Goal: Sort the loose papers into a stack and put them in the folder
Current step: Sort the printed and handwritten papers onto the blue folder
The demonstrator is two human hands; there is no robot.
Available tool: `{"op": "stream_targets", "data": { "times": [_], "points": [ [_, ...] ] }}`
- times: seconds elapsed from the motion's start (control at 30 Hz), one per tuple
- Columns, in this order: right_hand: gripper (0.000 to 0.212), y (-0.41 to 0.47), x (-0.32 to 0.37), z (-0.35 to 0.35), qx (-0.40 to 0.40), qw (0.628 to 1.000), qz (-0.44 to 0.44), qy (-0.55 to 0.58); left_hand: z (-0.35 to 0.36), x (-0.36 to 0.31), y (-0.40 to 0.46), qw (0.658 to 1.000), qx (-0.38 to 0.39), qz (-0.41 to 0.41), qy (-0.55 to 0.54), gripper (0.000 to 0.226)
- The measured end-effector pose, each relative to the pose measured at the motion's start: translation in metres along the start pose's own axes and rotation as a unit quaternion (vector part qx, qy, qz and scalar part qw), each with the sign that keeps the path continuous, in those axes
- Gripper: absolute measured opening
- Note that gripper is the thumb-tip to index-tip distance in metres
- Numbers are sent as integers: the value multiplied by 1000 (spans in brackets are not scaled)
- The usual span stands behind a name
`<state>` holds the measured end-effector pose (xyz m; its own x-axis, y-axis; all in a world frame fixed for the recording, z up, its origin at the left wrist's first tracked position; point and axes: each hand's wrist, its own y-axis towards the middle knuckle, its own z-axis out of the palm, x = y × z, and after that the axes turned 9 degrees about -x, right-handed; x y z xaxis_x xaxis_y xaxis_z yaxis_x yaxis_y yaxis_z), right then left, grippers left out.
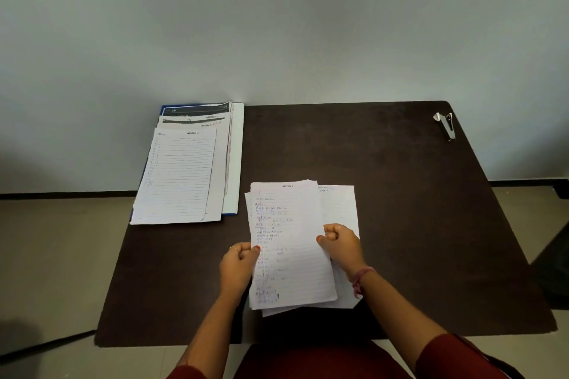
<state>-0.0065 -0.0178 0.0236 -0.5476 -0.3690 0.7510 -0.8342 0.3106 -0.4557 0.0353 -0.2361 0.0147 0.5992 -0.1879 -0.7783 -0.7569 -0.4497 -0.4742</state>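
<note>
Two red sleeves (455, 357) come in from the bottom edge. The left hand (238, 264) pinches the left edge of a bundle of handwritten papers (289, 243), thumb on top. The right hand (340, 244) pinches the right edge in the same way. The bundle is near the front middle of the dark counter (400, 224), with one more sheet (340, 203) showing under it at the right. The open folder (234, 160) lies at the far left corner, with a stack of lined pages (180, 175) on it. A metal stapler (446, 126) lies at the far right corner.
</note>
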Motion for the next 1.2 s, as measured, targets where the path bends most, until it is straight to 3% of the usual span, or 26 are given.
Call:
{"op": "stream_targets", "data": {
  "times": [0.4,0.77,0.9,1.2],
  "points": [
    [22,-30,-15,24,-10,1000,22,-11,-34,30,4,991,89,28,96,20],
    [22,-5,3,9,-30,998,40,24,-25,12,10,987,71,74,124,20],
    [22,9,10,3,-46,998,26,-19,-14,2,11,978,64,102,168,11],
    [34,14,4,8,-16,986,-31,-162,2,0,4,978,29,75,195,34]
  ]
}}
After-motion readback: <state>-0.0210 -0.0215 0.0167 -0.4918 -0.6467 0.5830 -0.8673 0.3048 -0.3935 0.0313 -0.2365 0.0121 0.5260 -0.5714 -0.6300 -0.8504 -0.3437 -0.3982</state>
